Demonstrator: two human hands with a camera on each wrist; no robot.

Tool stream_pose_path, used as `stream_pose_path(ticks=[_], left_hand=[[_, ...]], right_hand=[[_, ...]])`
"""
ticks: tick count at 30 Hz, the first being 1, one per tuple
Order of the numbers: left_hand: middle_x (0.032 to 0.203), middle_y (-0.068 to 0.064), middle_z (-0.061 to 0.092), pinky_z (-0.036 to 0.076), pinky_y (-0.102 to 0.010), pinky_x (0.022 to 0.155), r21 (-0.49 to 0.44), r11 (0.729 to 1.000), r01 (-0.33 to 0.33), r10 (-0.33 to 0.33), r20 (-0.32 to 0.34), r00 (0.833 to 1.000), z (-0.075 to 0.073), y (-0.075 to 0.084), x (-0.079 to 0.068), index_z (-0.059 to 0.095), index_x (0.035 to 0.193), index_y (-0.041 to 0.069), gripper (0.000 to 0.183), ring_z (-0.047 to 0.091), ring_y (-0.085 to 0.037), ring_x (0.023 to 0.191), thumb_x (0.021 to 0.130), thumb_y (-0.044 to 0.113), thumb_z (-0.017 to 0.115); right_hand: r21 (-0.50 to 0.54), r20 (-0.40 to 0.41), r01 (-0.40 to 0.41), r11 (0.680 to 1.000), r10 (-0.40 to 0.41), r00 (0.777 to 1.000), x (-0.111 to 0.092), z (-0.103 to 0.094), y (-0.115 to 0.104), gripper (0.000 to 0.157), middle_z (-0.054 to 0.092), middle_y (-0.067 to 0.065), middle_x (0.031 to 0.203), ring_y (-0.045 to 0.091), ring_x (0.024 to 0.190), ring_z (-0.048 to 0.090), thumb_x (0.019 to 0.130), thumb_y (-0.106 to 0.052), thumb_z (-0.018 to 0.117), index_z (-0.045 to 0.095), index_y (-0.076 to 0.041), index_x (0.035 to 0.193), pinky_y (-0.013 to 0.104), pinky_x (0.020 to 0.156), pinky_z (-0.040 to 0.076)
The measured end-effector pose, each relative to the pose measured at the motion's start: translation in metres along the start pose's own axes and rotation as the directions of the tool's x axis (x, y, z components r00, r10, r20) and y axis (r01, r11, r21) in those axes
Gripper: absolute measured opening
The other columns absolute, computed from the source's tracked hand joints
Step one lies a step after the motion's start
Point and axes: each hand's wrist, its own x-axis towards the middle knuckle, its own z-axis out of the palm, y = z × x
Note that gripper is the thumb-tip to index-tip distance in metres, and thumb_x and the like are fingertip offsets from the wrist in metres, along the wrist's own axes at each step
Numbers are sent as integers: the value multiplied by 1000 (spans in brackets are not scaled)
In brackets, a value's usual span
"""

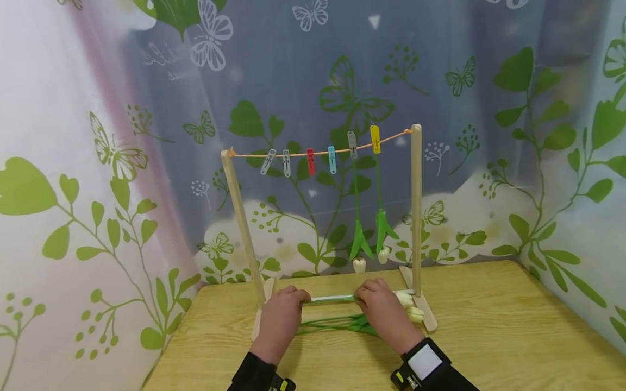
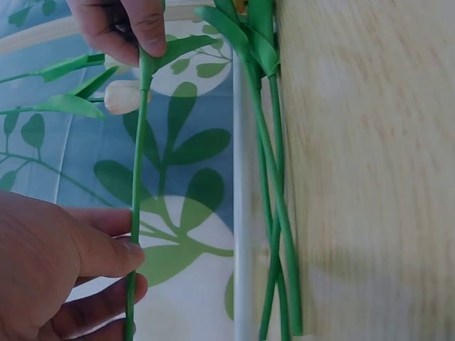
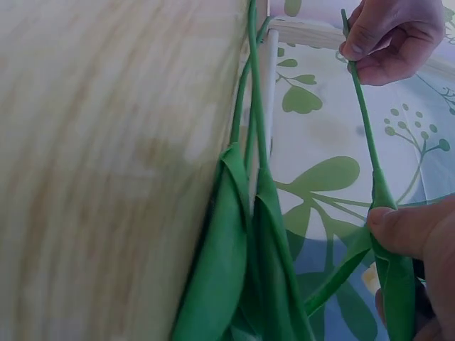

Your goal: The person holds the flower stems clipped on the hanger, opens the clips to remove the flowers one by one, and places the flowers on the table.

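An artificial white tulip with a green stem [image 2: 138,163] is stretched between both hands, above the wooden table. My left hand [image 1: 283,312] pinches the stem near its bare end. At the leaves [image 3: 393,284], my right hand [image 1: 383,309] grips the same tulip between thumb and fingers; its bloom is hidden in the wrist views. Several more tulips [image 2: 277,213] lie together on the table, nearer me than the rack's white lower bar [image 2: 243,213]. Two tulips hang head down from the cord [image 1: 298,155], one under a grey clothespin [image 1: 352,145], the other under a yellow clothespin [image 1: 375,139].
The wooden rack has a left post [image 1: 242,217] and a right post [image 1: 417,206] on flat feet. Further left on the cord are two grey clothespins [image 1: 286,163], a red clothespin [image 1: 310,162] and a blue clothespin [image 1: 332,160]. A leaf-print curtain [image 1: 293,81] stands behind the table [image 1: 494,326].
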Motion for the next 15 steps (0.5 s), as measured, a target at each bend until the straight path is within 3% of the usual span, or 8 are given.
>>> stream_pose_path(ticks=[6,15], left_hand=[[85,3,68,56,-24,52,-9,999,45,-44,91,995,5,1,-4,81,98,22,16,68,-16,68,93,8,77],[83,4,69,61,-30,58,-7,997,71,-69,137,988,16,-2,-4,81,97,21,14,70,-17,74,94,8,76]], right_hand=[[11,42,-6,1000,6,999,-5,5,1,16,65,-5,87,15,82,59,83,0,86,76,-11,88,27,67,59],[6,155,-67,998,66,986,-6,7,2,14,65,-7,87,14,84,59,85,-5,85,77,-14,90,28,70,58]])
